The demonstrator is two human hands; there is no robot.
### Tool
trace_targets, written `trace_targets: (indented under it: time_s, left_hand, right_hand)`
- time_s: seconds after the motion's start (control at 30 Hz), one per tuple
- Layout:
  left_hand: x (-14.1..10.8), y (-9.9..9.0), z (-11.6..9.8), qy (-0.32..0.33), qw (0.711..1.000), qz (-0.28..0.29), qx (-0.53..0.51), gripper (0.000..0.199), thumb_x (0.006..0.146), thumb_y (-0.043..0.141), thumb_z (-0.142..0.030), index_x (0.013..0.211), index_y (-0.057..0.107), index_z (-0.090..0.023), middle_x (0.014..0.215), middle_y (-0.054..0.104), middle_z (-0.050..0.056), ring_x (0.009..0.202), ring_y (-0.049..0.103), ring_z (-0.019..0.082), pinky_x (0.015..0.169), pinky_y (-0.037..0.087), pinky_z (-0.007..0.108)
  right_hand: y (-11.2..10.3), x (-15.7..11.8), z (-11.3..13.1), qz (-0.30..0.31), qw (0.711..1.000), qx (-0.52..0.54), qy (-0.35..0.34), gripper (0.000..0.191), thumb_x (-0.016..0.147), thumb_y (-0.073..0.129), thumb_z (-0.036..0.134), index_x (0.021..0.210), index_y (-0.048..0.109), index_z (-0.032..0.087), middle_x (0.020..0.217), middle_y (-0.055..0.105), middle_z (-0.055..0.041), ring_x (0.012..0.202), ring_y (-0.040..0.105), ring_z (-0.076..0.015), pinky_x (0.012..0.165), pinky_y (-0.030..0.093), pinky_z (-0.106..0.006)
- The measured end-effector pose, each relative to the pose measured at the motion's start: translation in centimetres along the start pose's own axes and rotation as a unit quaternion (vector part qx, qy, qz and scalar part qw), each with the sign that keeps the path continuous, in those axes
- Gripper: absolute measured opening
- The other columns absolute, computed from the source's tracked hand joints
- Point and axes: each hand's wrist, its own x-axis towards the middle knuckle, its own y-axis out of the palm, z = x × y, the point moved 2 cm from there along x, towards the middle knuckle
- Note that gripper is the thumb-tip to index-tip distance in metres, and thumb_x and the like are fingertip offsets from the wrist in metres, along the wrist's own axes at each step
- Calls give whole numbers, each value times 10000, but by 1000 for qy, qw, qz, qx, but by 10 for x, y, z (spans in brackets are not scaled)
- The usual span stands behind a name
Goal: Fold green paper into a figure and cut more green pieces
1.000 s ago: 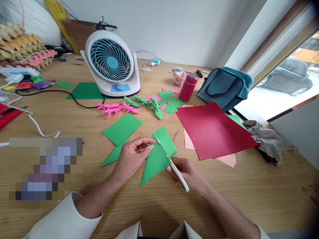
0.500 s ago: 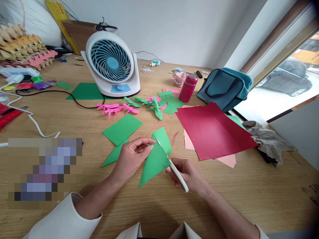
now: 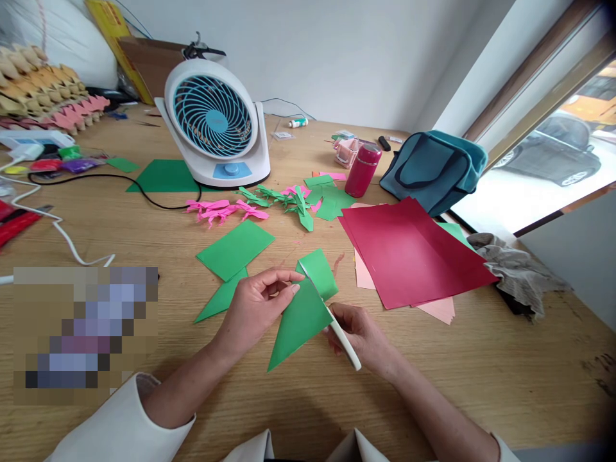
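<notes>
Between thumb and fingers, my left hand (image 3: pixel 262 301) pinches a green sheet of paper (image 3: pixel 301 324) with a pointed lower corner. My right hand (image 3: pixel 353 330) grips white-handled scissors (image 3: pixel 344 340), whose blades lie along a line across the paper and look closed. Beyond the blades a green strip (image 3: pixel 320 274) angles away from the larger piece; whether it is fully severed at the far end I cannot tell. Left of my left hand lie a green rectangle (image 3: pixel 235 249) and, partly beneath it, a green triangular piece (image 3: pixel 221 297).
Pink paper figures (image 3: pixel 216 210) and green paper figures (image 3: pixel 289 200) lie before a white fan (image 3: pixel 231 173). Dark red sheets (image 3: pixel 414 256) cover pink paper at right, near a red flask (image 3: pixel 363 172) and a teal bag (image 3: pixel 433 170). A white cable (image 3: pixel 67 240) runs along the left.
The scissor blades have closed along the paper. The far strip has tilted away from the larger piece, whose pointed corner has dipped slightly. Both hands stay nearly in place.
</notes>
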Motion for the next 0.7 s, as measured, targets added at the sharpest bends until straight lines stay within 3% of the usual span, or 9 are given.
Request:
trace_targets:
  time_s: [0.7]
  left_hand:
    - [1, 0, 4, -11, 1000, 6, -4, 217, 774, 677, -295, 932, 758, -171, 756, 678, 20, 691, 564, 133, 586, 449, 218]
  right_hand:
    - [1, 1, -2, -8, 1000, 26, 5, 321, 859, 635, 428, 709, 489, 185, 582, 398, 60, 533, 353, -91, 495, 218, -241]
